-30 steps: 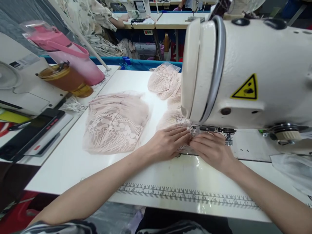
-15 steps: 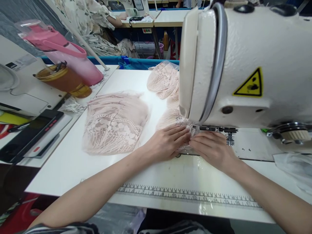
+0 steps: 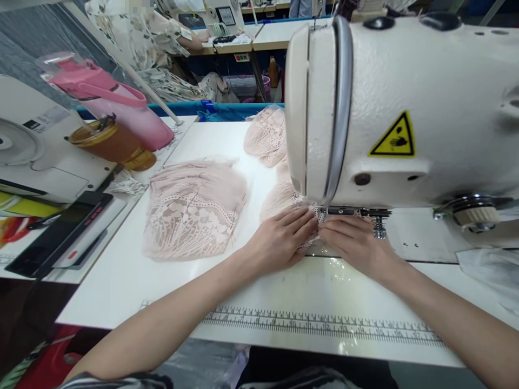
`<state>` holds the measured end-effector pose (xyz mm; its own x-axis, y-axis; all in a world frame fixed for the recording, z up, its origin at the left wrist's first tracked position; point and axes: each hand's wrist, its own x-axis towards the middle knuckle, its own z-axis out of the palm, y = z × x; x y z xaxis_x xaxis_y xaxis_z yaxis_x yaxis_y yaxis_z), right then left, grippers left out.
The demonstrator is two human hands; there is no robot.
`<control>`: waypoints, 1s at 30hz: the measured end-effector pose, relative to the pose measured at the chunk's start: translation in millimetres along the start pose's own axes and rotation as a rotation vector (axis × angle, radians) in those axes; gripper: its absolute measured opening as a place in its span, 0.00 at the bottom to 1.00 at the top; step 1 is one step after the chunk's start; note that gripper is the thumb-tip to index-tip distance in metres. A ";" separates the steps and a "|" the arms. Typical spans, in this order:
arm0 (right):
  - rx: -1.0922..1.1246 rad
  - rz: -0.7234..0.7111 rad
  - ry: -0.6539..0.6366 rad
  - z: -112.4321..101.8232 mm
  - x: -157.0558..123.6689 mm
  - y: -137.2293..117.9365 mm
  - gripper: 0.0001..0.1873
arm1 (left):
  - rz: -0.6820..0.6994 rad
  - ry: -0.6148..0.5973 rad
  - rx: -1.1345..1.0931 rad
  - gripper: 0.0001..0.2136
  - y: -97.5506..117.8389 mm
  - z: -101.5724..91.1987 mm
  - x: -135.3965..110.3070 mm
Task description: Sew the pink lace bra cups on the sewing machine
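Note:
A cream sewing machine (image 3: pixel 385 108) fills the upper right. Under its head lies a pale pink lace piece (image 3: pixel 284 197). My left hand (image 3: pixel 279 237) rests palm down on that lace, fingers stretched flat toward the needle area. My right hand (image 3: pixel 354 243) lies beside it, fingers flat and pressing the lace just in front of the presser foot (image 3: pixel 379 224). The fingertips of both hands nearly touch. The needle itself is hidden by the machine head.
A stack of pink lace pieces (image 3: pixel 192 208) lies left of my hands, another bundle (image 3: pixel 265 135) behind. A pink bottle (image 3: pixel 113 105), a brown cup (image 3: pixel 107 141) and a control panel (image 3: pixel 60 227) stand at left. A printed ruler (image 3: pixel 324 327) runs along the table's front edge. Another person (image 3: pixel 154 38) sits beyond.
My hands have stayed on the lace by the presser foot. Only the head camera has shifted slightly, so the scene sits a little further right and lower.

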<state>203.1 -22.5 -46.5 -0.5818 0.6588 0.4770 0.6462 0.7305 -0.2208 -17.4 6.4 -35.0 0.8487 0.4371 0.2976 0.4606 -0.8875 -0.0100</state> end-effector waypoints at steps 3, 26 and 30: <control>-0.011 0.021 0.003 1.5 -1.2 1.4 0.12 | -0.011 0.000 0.018 0.20 1.6 0.8 1.0; -0.005 0.246 0.136 -3.4 -2.6 4.0 0.13 | -0.032 -0.018 0.060 0.21 8.6 -0.7 6.5; 0.012 0.270 0.153 -1.6 -6.5 5.4 0.13 | -0.040 -0.069 0.086 0.22 8.8 -1.4 6.7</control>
<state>211.1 -23.1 -49.5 -0.3083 0.7955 0.5217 0.7607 0.5355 -0.3669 -8.0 1.3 -31.8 0.8440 0.4831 0.2330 0.5121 -0.8550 -0.0819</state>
